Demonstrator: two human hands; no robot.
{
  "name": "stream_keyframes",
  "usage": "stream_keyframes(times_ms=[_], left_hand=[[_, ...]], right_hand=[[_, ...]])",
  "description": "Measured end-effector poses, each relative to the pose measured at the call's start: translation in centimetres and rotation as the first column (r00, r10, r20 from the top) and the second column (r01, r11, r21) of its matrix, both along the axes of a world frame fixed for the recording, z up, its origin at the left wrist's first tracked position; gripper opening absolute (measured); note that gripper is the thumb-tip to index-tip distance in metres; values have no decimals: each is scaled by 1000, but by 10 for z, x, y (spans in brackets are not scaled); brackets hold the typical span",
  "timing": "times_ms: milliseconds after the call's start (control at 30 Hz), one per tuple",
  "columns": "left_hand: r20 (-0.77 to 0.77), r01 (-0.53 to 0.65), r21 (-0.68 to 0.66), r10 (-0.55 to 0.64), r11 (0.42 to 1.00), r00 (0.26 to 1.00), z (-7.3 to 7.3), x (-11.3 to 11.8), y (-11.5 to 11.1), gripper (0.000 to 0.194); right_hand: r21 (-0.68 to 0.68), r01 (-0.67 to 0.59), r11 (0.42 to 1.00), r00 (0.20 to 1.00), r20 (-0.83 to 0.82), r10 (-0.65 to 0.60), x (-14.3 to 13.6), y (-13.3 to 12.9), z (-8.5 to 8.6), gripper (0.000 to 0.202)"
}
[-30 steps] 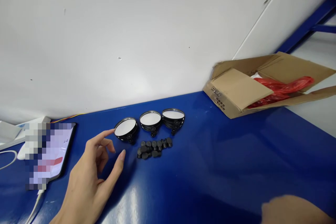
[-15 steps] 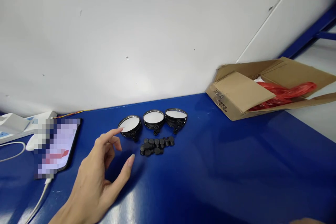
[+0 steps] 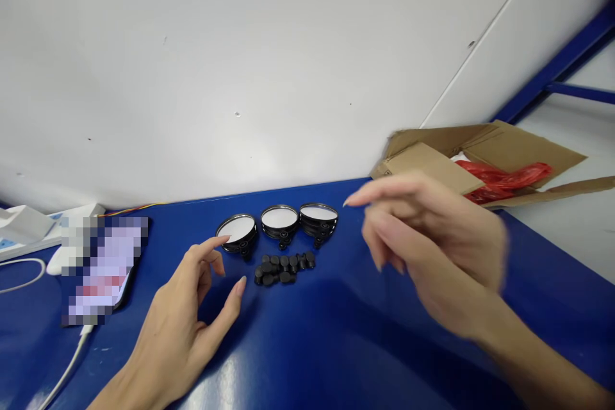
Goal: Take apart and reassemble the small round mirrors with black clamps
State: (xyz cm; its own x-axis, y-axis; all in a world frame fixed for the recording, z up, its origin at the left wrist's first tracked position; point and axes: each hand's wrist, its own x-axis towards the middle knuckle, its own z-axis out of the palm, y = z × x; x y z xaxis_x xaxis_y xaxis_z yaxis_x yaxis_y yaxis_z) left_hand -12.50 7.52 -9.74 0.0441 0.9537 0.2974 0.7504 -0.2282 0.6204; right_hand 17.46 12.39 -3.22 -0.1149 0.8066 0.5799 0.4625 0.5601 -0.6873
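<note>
The blue counter (image 3: pixel 298 339) carries everything in play, with the open cardboard box (image 3: pixel 538 141) at its far right, a red plastic bag (image 3: pixel 509 179) inside. What has changed is the right hand (image 3: pixel 432 237): a sliver at the lower edge half a second ago, it is now well over the counter, blurred, fingers loosely curled and apart, nothing visible in them. The left hand (image 3: pixel 180 311) looks much as before, fingers parted and empty, its index tip overlapping the leftmost of three round discs (image 3: pixel 279 218); contact cannot be told. The discs stand in a row, a cluster of small black pieces (image 3: pixel 285 264) just in front. Both hands now flank these parts, neither gripping any.
</note>
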Motion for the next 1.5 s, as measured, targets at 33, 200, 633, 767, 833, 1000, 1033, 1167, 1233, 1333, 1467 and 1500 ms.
stream_keyframes(times_ms=[33, 200, 633, 767, 833, 1000, 1033, 1167, 1233, 1333, 1467, 1500], left_hand=[[5, -7, -2, 7, 1000, 1000, 0, 0, 0, 54], [3, -23, -19, 23, 1000, 1000, -1, 0, 2, 50], [18, -21, -116, 24, 993, 1000, -8, -1, 8, 46], [16, -11, -133, 13, 991, 1000, -11, -2, 8, 49], [22, -10, -136, 13, 991, 1000, -12, -1, 8, 49], [29, -9, -127, 13, 992, 999, -12, 0, 7, 48], [30, -8, -128, 12, 992, 999, -11, 1, 7, 48], [47, -13, -145, 19, 989, 999, -11, 3, 6, 48], [55, -16, -159, 25, 987, 998, -12, 3, 5, 48], [50, -14, -178, 23, 984, 998, -12, 3, 5, 49], [61, -16, -201, 29, 979, 998, -10, 2, 5, 52], [66, -19, -205, 33, 979, 997, -10, 2, 5, 53]], right_hand=[[-33, -34, 999, 999, -42, 33, 1, 9, -6, 12], [-112, -154, 982, 988, -38, 151, 13, 47, -51, 12], [-49, -158, 986, 975, 153, 164, 26, 49, -71, 13], [-50, -52, 997, 953, 296, 64, 23, 50, -70, 13], [-26, -10, 1000, 932, 361, 19, 20, 50, -67, 10], [11, 46, 999, 916, 399, -47, 17, 47, -65, 27], [19, 61, 998, 913, 404, -63, 15, 46, -65, 32], [54, 122, 991, 855, 502, -133, 9, 45, -68, 46], [80, 143, 986, 806, 569, -163, 6, 44, -70, 49], [98, 170, 981, 778, 597, -195, 2, 42, -73, 51], [80, 201, 976, 787, 581, -210, 1, 41, -76, 46], [69, 203, 977, 789, 580, -205, 1, 41, -76, 45]])
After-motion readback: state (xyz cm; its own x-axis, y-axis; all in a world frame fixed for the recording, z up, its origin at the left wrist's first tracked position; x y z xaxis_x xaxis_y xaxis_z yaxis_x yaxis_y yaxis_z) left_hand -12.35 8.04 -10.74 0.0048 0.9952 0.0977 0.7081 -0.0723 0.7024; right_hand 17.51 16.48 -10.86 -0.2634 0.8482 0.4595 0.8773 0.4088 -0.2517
